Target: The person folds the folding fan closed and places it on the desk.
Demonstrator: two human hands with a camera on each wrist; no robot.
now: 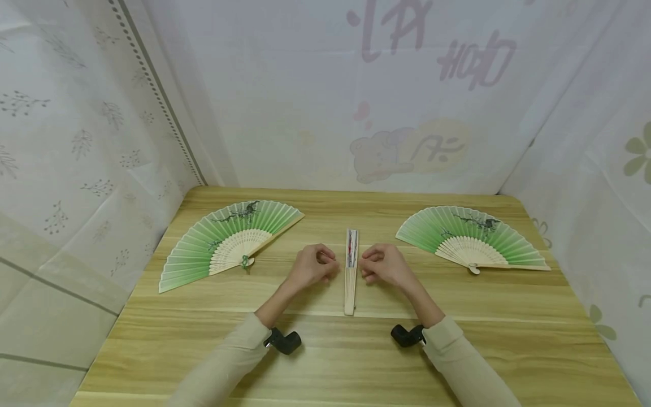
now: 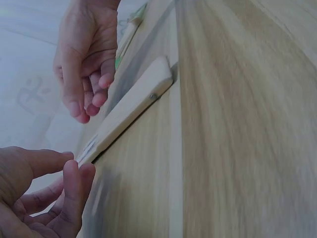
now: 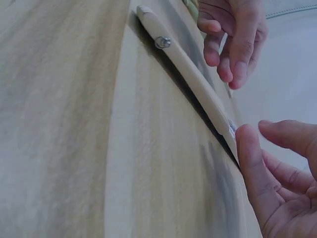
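Observation:
A folded fan (image 1: 350,277) lies upright in the head view on the wooden table, its pale ribs toward the person and its printed end away. Just left of it is the left hand (image 1: 314,265), fingers loosely bent, holding nothing. On the other side the right hand (image 1: 385,264) hovers close to the fan, its fingers also loosely bent around nothing. Both wrist views show the closed fan (image 2: 130,106) (image 3: 190,74) between the two hands, with a metal rivet near its narrow end. Whether any fingertip touches the fan, I cannot tell.
An open green fan (image 1: 239,240) with a tassel lies at the left of the table (image 1: 335,362). Another open green fan (image 1: 470,237) lies at the right. Patterned curtains (image 1: 305,102) stand behind and on both sides. A black device sits at each wrist.

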